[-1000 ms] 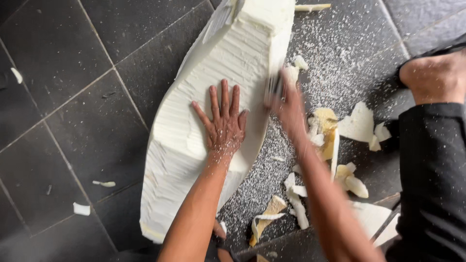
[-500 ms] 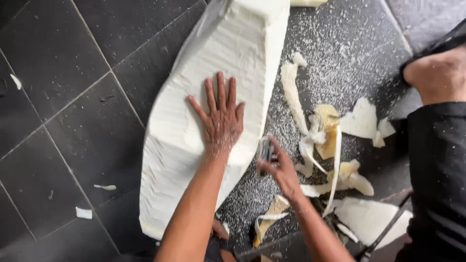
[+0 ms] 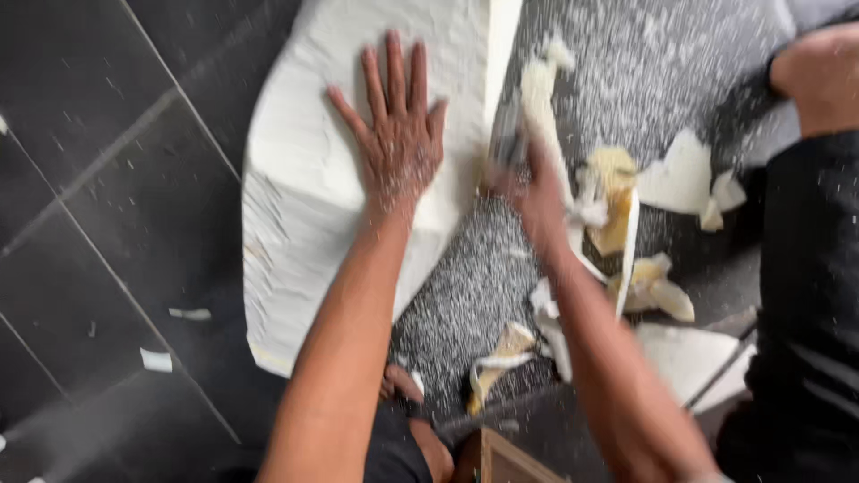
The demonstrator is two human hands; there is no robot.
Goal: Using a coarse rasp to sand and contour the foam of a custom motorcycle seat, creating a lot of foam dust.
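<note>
A large white foam block (image 3: 304, 206) lies on the dark tiled floor. My left hand (image 3: 398, 134) rests flat on its top face, fingers spread. My right hand (image 3: 528, 183) is blurred by motion at the block's right edge and grips a small dark cutting tool (image 3: 506, 136) against that edge. A long white strip (image 3: 541, 98) hangs off the cut side just beyond the tool.
White and yellowish foam offcuts (image 3: 626, 224) and fine white crumbs (image 3: 474, 286) cover the floor to the right. Another person in a black sleeve (image 3: 805, 295) stands at the right, hand (image 3: 819, 76) near the top corner. A wooden piece (image 3: 510, 461) sits at the bottom.
My right hand drew down along the block's edge, then came back up it with the tool. The view closed in on the block. My left hand stayed flat on top.
</note>
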